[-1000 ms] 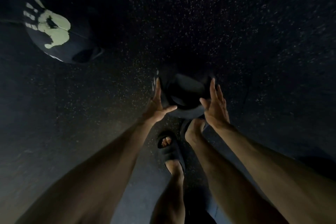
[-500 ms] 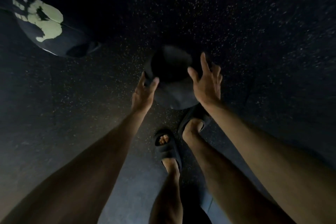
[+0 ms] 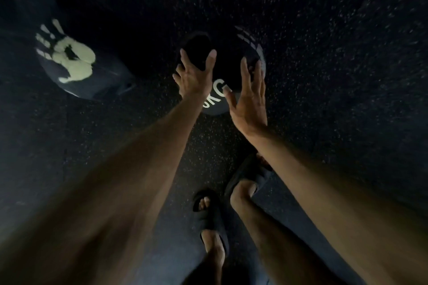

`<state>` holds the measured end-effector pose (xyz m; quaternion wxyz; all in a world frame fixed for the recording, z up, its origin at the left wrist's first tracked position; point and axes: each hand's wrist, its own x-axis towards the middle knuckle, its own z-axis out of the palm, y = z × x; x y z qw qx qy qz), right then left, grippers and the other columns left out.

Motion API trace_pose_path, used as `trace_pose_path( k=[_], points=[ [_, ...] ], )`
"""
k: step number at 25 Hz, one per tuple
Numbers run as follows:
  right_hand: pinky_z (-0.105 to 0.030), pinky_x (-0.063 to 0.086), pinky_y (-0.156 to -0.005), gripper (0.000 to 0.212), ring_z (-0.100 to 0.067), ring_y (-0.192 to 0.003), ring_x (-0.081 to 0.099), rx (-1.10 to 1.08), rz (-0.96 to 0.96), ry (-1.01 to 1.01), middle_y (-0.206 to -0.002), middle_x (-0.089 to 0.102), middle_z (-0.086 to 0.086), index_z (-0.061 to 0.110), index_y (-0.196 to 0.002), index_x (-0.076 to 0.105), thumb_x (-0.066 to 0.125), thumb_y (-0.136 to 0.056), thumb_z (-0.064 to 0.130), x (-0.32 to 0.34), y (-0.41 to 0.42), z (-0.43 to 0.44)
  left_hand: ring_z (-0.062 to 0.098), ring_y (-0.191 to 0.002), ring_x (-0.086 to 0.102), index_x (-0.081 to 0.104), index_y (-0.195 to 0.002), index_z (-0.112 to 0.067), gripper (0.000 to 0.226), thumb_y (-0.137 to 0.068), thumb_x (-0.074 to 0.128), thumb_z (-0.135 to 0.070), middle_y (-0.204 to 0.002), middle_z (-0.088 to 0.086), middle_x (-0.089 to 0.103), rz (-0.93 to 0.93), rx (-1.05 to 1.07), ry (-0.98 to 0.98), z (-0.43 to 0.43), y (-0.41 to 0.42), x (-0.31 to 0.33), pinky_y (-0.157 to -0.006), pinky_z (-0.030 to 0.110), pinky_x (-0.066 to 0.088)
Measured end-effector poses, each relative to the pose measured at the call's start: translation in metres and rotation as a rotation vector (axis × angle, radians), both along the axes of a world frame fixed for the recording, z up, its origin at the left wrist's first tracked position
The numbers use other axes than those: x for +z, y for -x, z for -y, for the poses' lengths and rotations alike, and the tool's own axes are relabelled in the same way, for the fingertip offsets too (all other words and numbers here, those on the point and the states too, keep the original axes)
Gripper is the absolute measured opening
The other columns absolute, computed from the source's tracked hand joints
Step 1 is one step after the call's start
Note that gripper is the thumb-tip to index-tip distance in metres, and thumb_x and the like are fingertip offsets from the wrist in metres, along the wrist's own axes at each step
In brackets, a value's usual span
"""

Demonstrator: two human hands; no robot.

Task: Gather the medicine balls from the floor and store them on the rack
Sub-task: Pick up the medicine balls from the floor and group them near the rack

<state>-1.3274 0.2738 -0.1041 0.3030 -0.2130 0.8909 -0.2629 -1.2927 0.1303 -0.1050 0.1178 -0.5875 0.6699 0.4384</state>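
Taking the dark round medicine ball with white "KG" lettering (image 3: 220, 90) as the landmark, it sits on the black speckled rubber floor (image 3: 324, 76) ahead of the person's feet. Well to its left lies a second dark medicine ball printed with a pale green handprint (image 3: 76, 65), also on the floor and untouched. Against the landmark ball's left flank the left hand (image 3: 193, 76) has its fingers spread and curved over the surface, fingertips reaching toward the far side. On its right flank the right hand (image 3: 249, 99) is opened flat with fingers extended and slightly apart; whether the palm presses the ball or only nears it cannot be told in this dim light. Below the ball, nearer the camera, are two feet in dark slide sandals (image 3: 208, 210). Judging by the weight marking, the ball is likely heavy and dense, with a matte, grippy skin that gives a little; it probably wants both palms on opposite sides, low on the curve, squeezed inward and lifted with the legs. No rack is visible.
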Motion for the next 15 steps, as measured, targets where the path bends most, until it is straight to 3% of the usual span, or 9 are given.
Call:
trace_pose_path(
  k=[4,9,13,15],
  points=[
    [-0.051,0.013,-0.126,0.080,-0.035,-0.156,-0.006,-0.023,0.063,-0.053,-0.169,-0.012,-0.012,0.032,-0.162,-0.001,0.051,-0.103,0.043,0.011,0.029,0.056,0.037,-0.147,0.024,0.008,-0.160,-0.024,0.092,-0.091,0.051,-0.067,-0.162,0.016,0.015,-0.103,-0.091,-0.009,0.045,0.006,0.007,-0.114,0.054,0.035],
    [-0.048,0.012,-0.125,0.073,-0.030,-0.156,0.000,-0.040,0.082,-0.170,-0.170,0.000,-0.011,0.029,-0.162,0.012,0.046,-0.102,0.050,0.014,0.101,0.133,0.036,-0.153,-0.002,-0.008,-0.159,-0.031,0.101,-0.090,0.058,-0.063,-0.168,0.011,-0.005,-0.148,-0.258,-0.019,0.064,-0.001,0.007,-0.120,0.058,0.014],
    [-0.047,0.027,-0.122,0.066,-0.031,-0.150,0.022,-0.204,0.061,-0.091,-0.163,0.024,-0.014,0.019,-0.157,0.030,0.050,-0.101,0.049,0.012,0.142,0.176,0.048,-0.147,0.016,-0.005,-0.159,-0.035,0.094,-0.090,0.048,-0.070,-0.165,0.019,0.003,-0.049,-0.248,-0.045,0.119,0.055,0.011,-0.115,0.062,0.028],
    [-0.051,0.031,-0.119,0.063,-0.033,-0.149,0.025,-0.240,0.029,-0.104,-0.162,0.024,-0.014,0.020,-0.154,0.032,0.051,-0.101,0.046,0.011,0.140,0.174,0.049,-0.143,0.024,-0.002,-0.160,-0.034,0.089,-0.091,0.042,-0.072,-0.163,0.020,0.010,0.037,-0.242,-0.044,0.143,0.093,0.017,-0.111,0.060,0.034]
  ],
)
